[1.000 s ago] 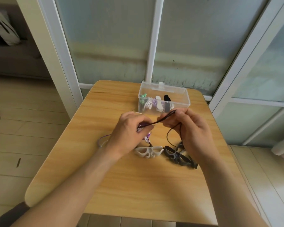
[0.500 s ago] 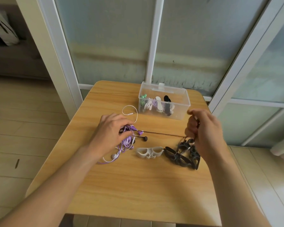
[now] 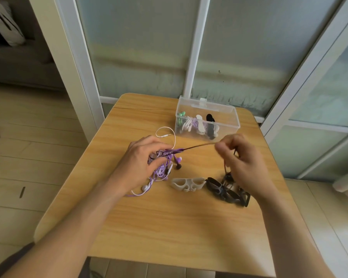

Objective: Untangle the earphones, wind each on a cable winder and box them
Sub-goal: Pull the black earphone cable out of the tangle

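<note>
Left hand [image 3: 143, 163] grips the purple-and-white tangle of earphones [image 3: 162, 169] just left of table centre, fingers curled round the bundle. Right hand [image 3: 241, 163] pinches a dark cable [image 3: 197, 146] that runs taut from the tangle across to it; the same cable drops from that hand toward the black winders. Table [image 3: 169, 227] near edge is bare wood. Mid-table, between the hands and slightly nearer: one white cable winder [image 3: 188, 184], unused, and just right of it a heap of black cable winders [image 3: 227, 192], partly under the right wrist. A white earbud [image 3: 144, 188] and a purple loop trail out of the tangle toward the near-left. Beyond the left hand a white cable loop with jack plug [image 3: 166, 135] lies on the surface. Far-right corner: clear plastic box [image 3: 207, 119], open, already holding several wound sets, green, white, purple, black. Progress, as I judge it: some sets boxed, one dark set being pulled free, purple and white ones left to separate, wind, box. Hard to tell: exact count in the box, how many black winders are in the heap, the dark cable's end inside the right fingers, motion blur on that cable.
</note>
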